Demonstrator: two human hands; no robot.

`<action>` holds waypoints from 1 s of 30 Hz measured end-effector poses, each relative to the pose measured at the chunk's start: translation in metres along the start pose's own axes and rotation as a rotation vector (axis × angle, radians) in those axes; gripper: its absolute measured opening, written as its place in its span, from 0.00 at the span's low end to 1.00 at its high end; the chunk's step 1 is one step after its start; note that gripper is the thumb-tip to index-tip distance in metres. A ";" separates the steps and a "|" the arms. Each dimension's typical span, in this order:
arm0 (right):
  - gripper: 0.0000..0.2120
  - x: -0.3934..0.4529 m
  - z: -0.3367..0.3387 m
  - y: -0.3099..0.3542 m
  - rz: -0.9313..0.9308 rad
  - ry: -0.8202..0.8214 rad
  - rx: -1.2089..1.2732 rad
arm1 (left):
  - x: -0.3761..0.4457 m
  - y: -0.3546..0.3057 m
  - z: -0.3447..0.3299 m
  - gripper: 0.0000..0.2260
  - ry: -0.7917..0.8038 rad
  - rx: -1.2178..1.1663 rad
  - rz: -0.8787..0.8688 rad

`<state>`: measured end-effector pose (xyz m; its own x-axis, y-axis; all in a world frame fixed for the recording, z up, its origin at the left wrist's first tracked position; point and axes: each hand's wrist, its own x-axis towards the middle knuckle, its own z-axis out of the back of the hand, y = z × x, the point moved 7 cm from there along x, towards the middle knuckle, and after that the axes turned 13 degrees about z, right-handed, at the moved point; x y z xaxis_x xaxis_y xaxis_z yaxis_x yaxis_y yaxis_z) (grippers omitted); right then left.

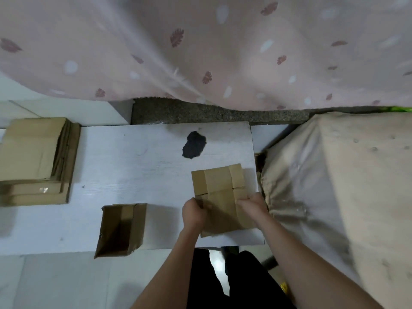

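Far left: stack of flattened cartons (33, 159) sat on the desk (133, 170), cut off by the frame's left edge; I could not count the sheets.

Left of centre: open box (121, 228) stood at the desk's near edge, mouth up, inside in shadow. Its near corners seemed to overhang the edge, though I could not be sure. A wide bare stretch of desk lay between it and the stack.

Centre, farther back: dark patch (194, 144) on the desk top. Stain or object, I could not tell.

Right of centre: flat carton (219, 192) lay over the desk's near right corner, its right side close to the desk's right edge. Resting or lifted slightly, I could not make out.
- Left grip (194, 210) was curled round the carton's left edge, fingertips hidden under the board.
- Right grip (253, 206) was closed on the carton's right edge, blurred and fingers hard to separate.

Right: beige padded cover (334, 186) sat just beside the desk, running out of frame.

Along the top: pink leaf-print cloth (200, 41) hung past the desk's far edge.
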<state>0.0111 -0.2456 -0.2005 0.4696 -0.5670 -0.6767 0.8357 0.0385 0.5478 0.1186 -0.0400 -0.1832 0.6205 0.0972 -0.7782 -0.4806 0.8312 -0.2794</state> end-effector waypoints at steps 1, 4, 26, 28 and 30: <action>0.22 -0.004 0.004 0.006 0.048 0.004 0.015 | -0.008 0.003 0.003 0.08 0.001 -0.052 0.003; 0.25 -0.024 0.012 0.026 0.222 0.044 0.051 | -0.037 0.007 0.013 0.11 0.029 -0.258 0.006; 0.16 -0.211 -0.045 0.176 0.900 0.190 0.143 | -0.204 0.112 0.162 0.17 -0.689 -0.848 0.025; 0.17 -0.226 -0.065 0.187 0.924 0.206 0.122 | -0.203 0.130 0.177 0.15 -0.708 -0.880 0.038; 0.18 -0.241 -0.087 0.197 0.942 0.213 0.107 | -0.200 0.150 0.194 0.15 -0.715 -0.908 0.049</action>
<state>0.0875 -0.0296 0.0280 0.9834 -0.1812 -0.0068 0.0654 0.3195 0.9453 0.0427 0.1718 0.0401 0.6582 0.6474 -0.3842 -0.6024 0.1468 -0.7846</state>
